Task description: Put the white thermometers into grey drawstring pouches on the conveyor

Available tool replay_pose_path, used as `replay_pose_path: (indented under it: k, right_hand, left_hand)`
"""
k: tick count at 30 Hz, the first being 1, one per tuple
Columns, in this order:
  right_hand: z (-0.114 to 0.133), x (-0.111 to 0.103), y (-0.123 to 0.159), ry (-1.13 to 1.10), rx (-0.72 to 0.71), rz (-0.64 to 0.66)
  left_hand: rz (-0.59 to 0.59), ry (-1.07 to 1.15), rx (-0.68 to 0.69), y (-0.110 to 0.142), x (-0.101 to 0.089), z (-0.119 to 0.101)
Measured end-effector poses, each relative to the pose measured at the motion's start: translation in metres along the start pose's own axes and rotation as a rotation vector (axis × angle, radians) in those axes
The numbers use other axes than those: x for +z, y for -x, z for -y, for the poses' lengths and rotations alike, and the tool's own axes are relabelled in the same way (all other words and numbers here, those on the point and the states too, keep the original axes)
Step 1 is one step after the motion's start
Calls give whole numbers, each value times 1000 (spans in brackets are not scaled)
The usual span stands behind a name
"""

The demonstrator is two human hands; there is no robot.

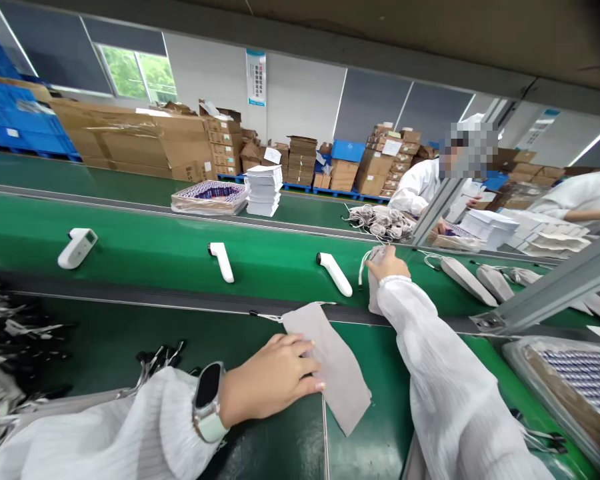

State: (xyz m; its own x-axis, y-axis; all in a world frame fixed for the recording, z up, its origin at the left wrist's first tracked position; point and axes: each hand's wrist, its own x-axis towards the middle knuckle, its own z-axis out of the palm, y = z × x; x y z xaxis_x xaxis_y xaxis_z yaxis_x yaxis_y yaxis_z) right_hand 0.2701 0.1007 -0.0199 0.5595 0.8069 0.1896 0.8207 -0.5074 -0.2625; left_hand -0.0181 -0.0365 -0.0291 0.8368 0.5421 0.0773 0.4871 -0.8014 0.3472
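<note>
My left hand [275,373] lies palm down, fingers apart, with its fingertips on the left edge of a flat grey drawstring pouch [337,367]. That pouch rests on the dark green work surface, its cord pointing up and left. My right hand [390,264] reaches forward over the green conveyor belt [275,257], closed on the top of another grey pouch [375,293], whose white cord hangs at its left. Whether something is inside this pouch I cannot tell. Just left of it on the belt lies a white handheld thermometer [335,275].
Two more white thermometers [222,261] lie farther left on the belt. Filled pouches [467,280] are on its right side, behind a metal post [545,293]. Piles of pouches [0,400] sit at lower left. A co-worker [423,187] stands across the line.
</note>
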Motion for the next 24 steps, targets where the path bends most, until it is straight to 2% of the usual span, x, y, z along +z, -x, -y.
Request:
replay_pose_path:
  k: [2,4,7,9,12,17,19,20,24]
  right_hand:
    - [-1,17,5,111,-38,49]
    - [5,28,11,143,-118,20]
    - [18,37,18,135,-343,-53]
    - [26,43,23,118,-450,9]
    - [31,53,29,85,-465,144]
    - [25,56,29,12,-444,157]
    - [27,52,28,-171,-395,160]
    - [30,49,29,-354,-362,190]
    - [54,30,45,-1310,-268,478]
  left_hand:
    - [22,4,-9,0,-7,-3]
    - [-7,-2,-51,-3,-10,-2]
    - [-168,-69,-189,-9,-5,11]
    - [-233,-93,-288,-12,2,22]
    - [-214,4,-364,-12,8,32]
    - [-248,188,-465,-12,11,33]
    - [-263,197,-496,-12,12,34]
    - [-265,196,-503,-12,12,35]
    - [-239,175,-478,-11,11,36]
